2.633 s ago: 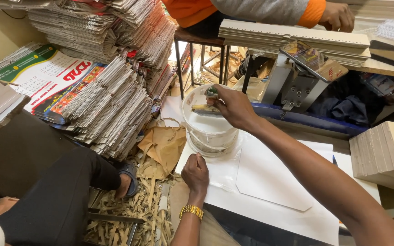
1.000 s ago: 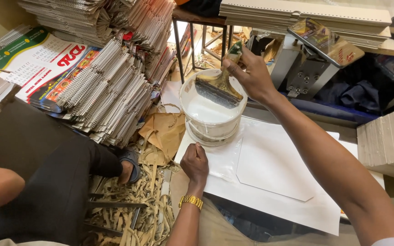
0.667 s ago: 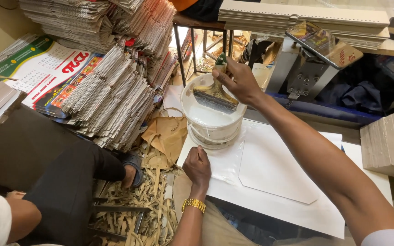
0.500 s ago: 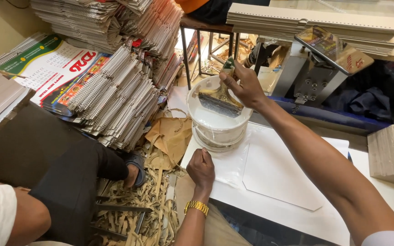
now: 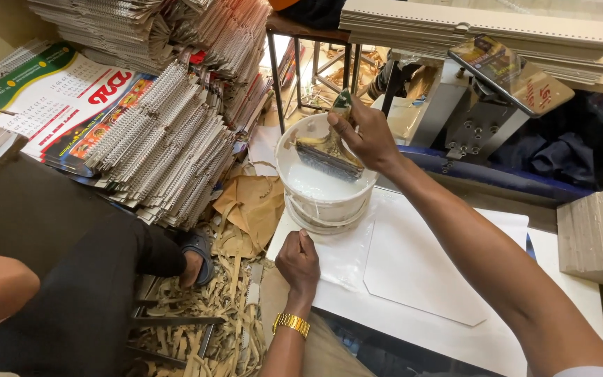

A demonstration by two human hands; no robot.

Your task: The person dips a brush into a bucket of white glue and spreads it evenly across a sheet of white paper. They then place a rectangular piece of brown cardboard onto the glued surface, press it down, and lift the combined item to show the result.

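Observation:
My right hand [image 5: 367, 137] grips the handle of a wide, glue-caked brush [image 5: 328, 153], whose bristles hang inside a white bucket [image 5: 322, 206] of white glue. My left hand [image 5: 299, 262], with a gold watch on its wrist, rests in a loose fist on the near edge of a white sheet [image 5: 420, 269] just in front of the bucket. It holds nothing that I can see. The sheet lies flat, with a smaller cut white piece on top of it.
Tall stacks of spiral-bound calendars [image 5: 169, 139] stand at the left. Brown paper scraps [image 5: 225, 314] litter the floor. Another person's leg in dark trousers and a sandal [image 5: 197, 248] sits at the lower left. A metal machine [image 5: 483, 112] and a cardboard stack [image 5: 598, 234] are at the right.
My right hand has kept the brush at the bucket, dipping and shifting it slightly inside. My left hand has stayed on the sheet's edge. The view shifted a little.

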